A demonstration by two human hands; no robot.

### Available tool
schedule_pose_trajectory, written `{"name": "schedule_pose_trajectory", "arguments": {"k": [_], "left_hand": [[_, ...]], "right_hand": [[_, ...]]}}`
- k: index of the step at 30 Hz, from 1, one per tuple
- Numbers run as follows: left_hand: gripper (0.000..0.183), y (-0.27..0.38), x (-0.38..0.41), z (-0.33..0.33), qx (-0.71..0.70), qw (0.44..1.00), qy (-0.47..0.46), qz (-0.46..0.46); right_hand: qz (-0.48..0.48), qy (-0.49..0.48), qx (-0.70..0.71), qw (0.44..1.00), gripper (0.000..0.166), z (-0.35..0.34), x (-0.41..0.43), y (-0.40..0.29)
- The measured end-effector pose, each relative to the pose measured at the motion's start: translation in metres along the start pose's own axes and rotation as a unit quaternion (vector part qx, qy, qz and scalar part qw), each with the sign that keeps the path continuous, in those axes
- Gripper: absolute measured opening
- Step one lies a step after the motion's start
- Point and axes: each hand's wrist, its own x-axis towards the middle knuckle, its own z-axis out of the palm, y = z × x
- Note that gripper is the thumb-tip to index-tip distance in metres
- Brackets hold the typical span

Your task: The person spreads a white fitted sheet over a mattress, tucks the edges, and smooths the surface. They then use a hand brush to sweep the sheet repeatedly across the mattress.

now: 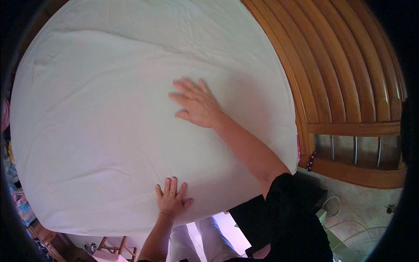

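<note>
A pale bed sheet (108, 131) covers the mattress before me, with creases across its far part and a few near its front. My left hand (171, 199) lies palm down on the sheet close to the near edge, its fingers spread. Farther in, my right hand (198, 104) is stretched over the middle of the sheet, fingers apart and slightly blurred. Neither hand holds anything. Whether the right palm presses on the cloth or hovers just above it, I cannot tell.
A slatted wooden headboard (327, 65) borders the bed on the right. At the lower right a white cable (337, 201) and part of a fan guard (366, 240) show. Bottom left stands a small wooden stool (113, 249). Coloured cloth (23, 206) lies beyond the left edge.
</note>
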Motion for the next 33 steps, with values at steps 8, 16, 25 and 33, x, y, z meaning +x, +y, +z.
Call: {"name": "schedule_pose_trajectory", "arguments": {"k": [8, 16, 25, 33], "left_hand": [[0.057, -0.013, -0.006, 0.009, -0.040, 0.998, 0.034, 0.032], [0.052, -0.020, -0.004, -0.047, -0.074, 0.993, 0.078, 0.040], [0.055, -0.156, 0.154, -0.150, 0.027, 0.927, 0.302, -0.222], [0.057, -0.166, 0.168, -0.136, 0.006, 0.907, 0.240, -0.346]], "right_hand": [[0.438, -0.026, -0.144, 0.887, 0.062, -0.050, -0.020, 0.116], [-0.001, -0.100, -0.028, 0.995, 0.060, -0.002, -0.043, -0.064], [0.019, -0.133, -0.039, 0.990, 0.060, -0.004, -0.041, -0.066], [-0.011, -0.027, 0.075, 0.997, 0.022, -0.011, 0.038, -0.046]]}}
